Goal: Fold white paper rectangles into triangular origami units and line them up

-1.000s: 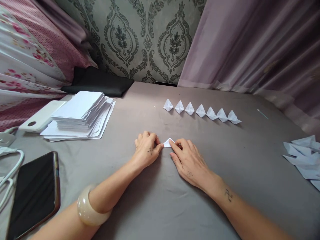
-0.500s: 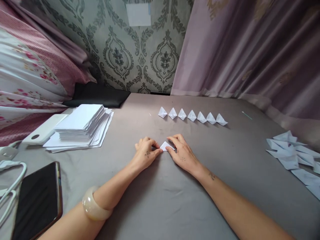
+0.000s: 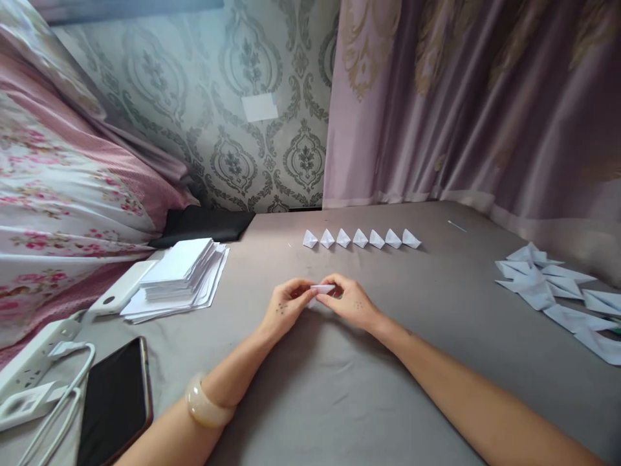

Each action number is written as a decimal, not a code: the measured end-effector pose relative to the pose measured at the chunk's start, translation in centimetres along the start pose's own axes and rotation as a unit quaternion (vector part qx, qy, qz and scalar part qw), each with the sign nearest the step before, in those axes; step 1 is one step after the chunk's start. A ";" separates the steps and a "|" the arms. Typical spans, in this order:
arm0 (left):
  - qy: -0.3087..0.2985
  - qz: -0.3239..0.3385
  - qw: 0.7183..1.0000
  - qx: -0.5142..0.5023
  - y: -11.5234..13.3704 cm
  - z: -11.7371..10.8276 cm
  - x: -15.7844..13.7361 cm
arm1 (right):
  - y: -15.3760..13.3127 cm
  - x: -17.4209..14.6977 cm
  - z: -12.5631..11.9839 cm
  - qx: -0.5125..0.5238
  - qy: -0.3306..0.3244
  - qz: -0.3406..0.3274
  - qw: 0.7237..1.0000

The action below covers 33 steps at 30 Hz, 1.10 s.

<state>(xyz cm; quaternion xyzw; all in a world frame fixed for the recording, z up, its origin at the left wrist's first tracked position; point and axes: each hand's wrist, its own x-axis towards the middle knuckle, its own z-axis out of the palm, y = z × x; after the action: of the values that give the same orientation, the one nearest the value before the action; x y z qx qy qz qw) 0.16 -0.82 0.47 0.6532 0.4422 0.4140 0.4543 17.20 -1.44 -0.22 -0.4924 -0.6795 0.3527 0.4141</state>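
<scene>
A small folded piece of white paper is held between both hands near the middle of the table. My left hand pinches its left end, thumb towards me. On its right end, my right hand has thumb and fingers closed. The paper's edge faces up, and the fingers hide part of it. Beyond my hands, several folded white paper shapes with pointed tops stand in a row.
At left are a stack of white paper, a white power bank-like device, a phone and a power strip with cables. A black flat case lies behind. Folded white papers are heaped at right.
The folded paper, flat on the table before, is now raised and tipped between my fingers. Both hands have closed in on it. The camera view has tilted upward.
</scene>
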 end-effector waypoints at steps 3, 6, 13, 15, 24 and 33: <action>0.022 -0.047 0.989 -0.137 0.4 0.3 -0.2 | -0.9 0.0 -0.2 0.183 0.008 0.049 0.982; 0.010 -0.062 0.982 -0.180 0.7 0.5 -0.4 | -1.6 -0.2 -0.3 0.237 0.016 0.037 0.971; -0.013 -0.071 0.987 -0.146 0.8 0.6 -0.6 | -1.7 -0.6 -0.7 0.095 0.066 -0.013 0.993; -0.007 -0.071 0.989 -0.133 0.8 0.6 -0.6 | -1.6 -0.6 -0.7 0.084 0.065 -0.019 0.994; -0.061 -0.122 0.981 -0.139 1.0 0.6 -0.9 | -1.6 -0.4 -0.8 0.048 0.070 -0.010 0.996; 0.057 -0.131 0.957 -0.254 -0.3 0.1 -0.1 | -0.9 -1.4 0.6 -0.134 0.161 -0.172 0.963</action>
<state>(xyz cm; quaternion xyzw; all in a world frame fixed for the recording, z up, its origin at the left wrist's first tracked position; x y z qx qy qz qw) 0.21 -0.88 0.13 0.4281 0.4295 0.4857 0.6296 16.55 -3.11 -0.01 -0.4697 -0.7193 0.0979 0.5024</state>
